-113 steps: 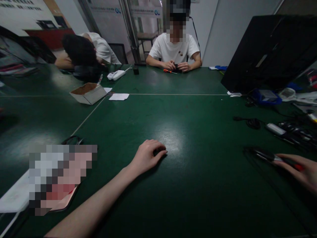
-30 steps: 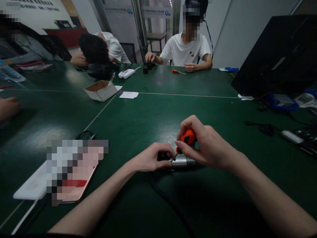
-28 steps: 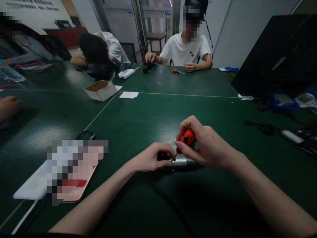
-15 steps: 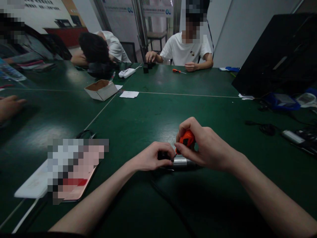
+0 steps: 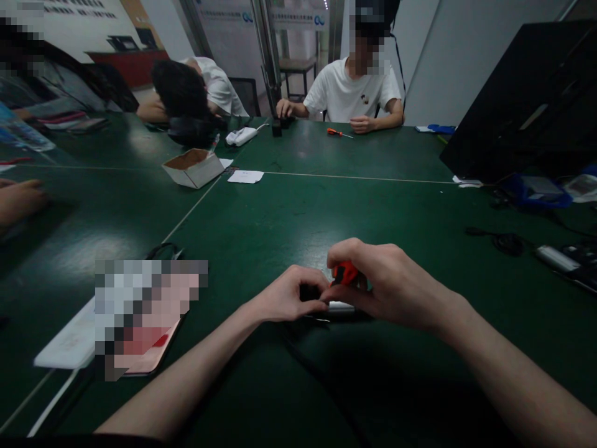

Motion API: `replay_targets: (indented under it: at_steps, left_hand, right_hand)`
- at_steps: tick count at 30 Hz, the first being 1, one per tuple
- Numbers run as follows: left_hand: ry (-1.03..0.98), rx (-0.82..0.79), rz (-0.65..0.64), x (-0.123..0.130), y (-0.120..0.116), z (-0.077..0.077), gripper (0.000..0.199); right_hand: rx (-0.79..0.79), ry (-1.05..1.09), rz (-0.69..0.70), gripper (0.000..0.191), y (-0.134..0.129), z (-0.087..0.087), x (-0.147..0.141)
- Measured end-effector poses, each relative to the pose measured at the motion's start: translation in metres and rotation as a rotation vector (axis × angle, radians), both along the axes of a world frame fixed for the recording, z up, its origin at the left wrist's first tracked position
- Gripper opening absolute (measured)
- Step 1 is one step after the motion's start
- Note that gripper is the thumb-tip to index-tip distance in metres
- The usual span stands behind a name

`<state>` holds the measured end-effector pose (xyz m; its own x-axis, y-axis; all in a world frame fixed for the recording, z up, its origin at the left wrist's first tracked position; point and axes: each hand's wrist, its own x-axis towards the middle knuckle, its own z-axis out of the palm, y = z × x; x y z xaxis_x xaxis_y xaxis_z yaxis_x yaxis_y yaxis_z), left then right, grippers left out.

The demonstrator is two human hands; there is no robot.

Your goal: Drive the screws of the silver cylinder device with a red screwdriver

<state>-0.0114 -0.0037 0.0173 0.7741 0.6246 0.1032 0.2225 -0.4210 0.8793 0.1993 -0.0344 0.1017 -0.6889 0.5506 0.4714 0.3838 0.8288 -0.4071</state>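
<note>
A silver and black cylindrical device [image 5: 342,307] lies on the green table, partly covered by both hands. My left hand [image 5: 303,292] grips its dark left end between thumb and fingers. My right hand [image 5: 373,280] is closed round an orange and black screwdriver handle [image 5: 344,274], just above the device. The tool's tip is hidden behind my fingers, which are close to those of my left hand. A dark cable [image 5: 321,379] runs from the device towards the table's near edge.
On the left lie a white power bank [image 5: 65,342] and a pink phone [image 5: 153,354]. Farther off are an open box [image 5: 198,171], an orange screwdriver [image 5: 339,133] and two people. A black monitor [image 5: 522,112], cables and another silver device [image 5: 558,259] are on the right.
My right hand and the screwdriver handle have moved down and slightly left, closer to my left hand, covering more of the silver device. My left hand keeps its grip.
</note>
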Motion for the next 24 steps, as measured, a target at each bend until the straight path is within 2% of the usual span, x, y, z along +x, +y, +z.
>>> replay_targets:
  at_steps: [8, 15, 19, 24]
  left_hand:
    - [-0.074, 0.146, 0.027, 0.007, -0.006, -0.003, 0.005]
    - [-0.082, 0.258, 0.045, 0.010, -0.009, -0.007, 0.007]
    - [-0.064, 0.271, 0.053, 0.012, -0.010, -0.009, 0.012]
    - [-0.062, 0.206, 0.055, 0.013, -0.013, -0.004, 0.017]
  right_hand:
    - [-0.078, -0.050, 0.022, 0.026, -0.005, 0.006, 0.003]
    - [-0.039, -0.031, 0.022, 0.026, -0.006, 0.003, 0.002]
    - [-0.003, -0.050, 0.035, 0.028, -0.006, 0.004, 0.001]
    - [0.057, -0.125, 0.053, 0.015, -0.007, 0.009, 0.000]
